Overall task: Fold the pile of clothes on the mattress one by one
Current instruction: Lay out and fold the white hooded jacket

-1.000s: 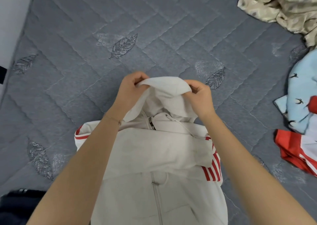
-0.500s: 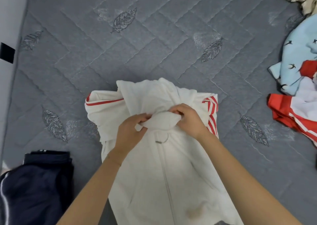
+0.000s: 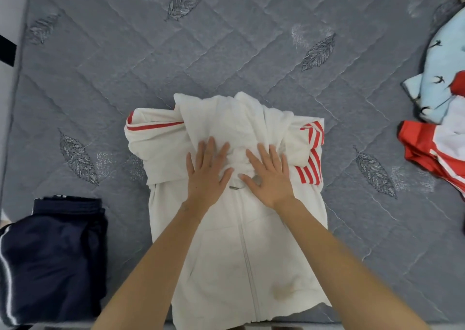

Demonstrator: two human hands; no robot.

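Palms of 2 hands, left hand and right hand, press flat with fingers straight and spread on 1 white hoodie in the middle of the mattress, probably to flatten its tucked hood. 1 folded navy garment lies left; at least 2 unfolded clothes wait right.

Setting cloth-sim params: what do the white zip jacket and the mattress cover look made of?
White zip jacket: soft matte knit, probably cotton fleece; thick rounded folds, no shine. Its zipper pull looks like metal, grey and glinting. Mattress cover: quilted grey textile, faint sheen; stitched diamond lines, embroidered leaves. Fibre cannot be told.
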